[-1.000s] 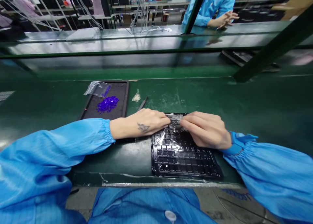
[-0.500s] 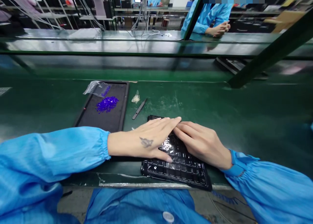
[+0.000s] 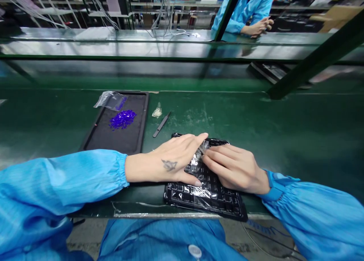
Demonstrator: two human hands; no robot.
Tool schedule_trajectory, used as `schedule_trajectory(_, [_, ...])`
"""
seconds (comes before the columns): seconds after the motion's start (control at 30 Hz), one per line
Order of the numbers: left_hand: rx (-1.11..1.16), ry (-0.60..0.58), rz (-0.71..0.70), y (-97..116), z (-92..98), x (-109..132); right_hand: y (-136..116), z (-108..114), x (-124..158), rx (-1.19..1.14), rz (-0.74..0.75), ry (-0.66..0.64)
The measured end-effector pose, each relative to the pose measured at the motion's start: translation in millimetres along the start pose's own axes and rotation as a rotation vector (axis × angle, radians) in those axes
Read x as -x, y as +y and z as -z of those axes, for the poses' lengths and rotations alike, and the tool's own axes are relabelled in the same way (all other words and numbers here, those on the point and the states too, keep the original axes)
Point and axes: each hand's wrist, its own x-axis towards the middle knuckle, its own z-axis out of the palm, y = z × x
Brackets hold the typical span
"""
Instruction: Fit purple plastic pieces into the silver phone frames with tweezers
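Note:
A black plastic tray with many small compartments (image 3: pixel 204 205) lies at the table's front edge, slightly turned. My left hand (image 3: pixel 170 160) rests flat across its left side, fingers stretched and thumb apart. Clear film (image 3: pixel 203 146) glints over the compartments and bunches up at my right hand (image 3: pixel 237 168). Closed in a pinch, the right fingertips hold this film just beside the left fingers. The tray's upper left part is hidden under my left hand.
Left on the green table, a dark flat tray (image 3: pixel 113 141) bears a pile of small purple pieces (image 3: pixel 123 119) and a clear bag (image 3: pixel 110 100). Tweezers (image 3: pixel 162 124) and a small bag of pale pieces (image 3: pixel 157 111) lie beside it. A green post (image 3: pixel 309 60) slants at right; a co-worker sits beyond.
My right hand has moved slightly right and down, away from the left fingers, and the pinched clear film now shows between them. My left hand stays nearly still. The view has tilted slightly down.

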Motion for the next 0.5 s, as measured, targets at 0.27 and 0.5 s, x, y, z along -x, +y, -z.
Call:
schedule_trajectory(0.27, [0.024, -0.047, 0.075, -3, -1.8, -5, 5, 0, 13, -0.024, 0.119, 0.109])
schedule_trajectory(0.5, [0.013, -0.113, 0.119, -4, 1.8, -7, -29, 37, 27, -0.08, 0.057, -0.063])
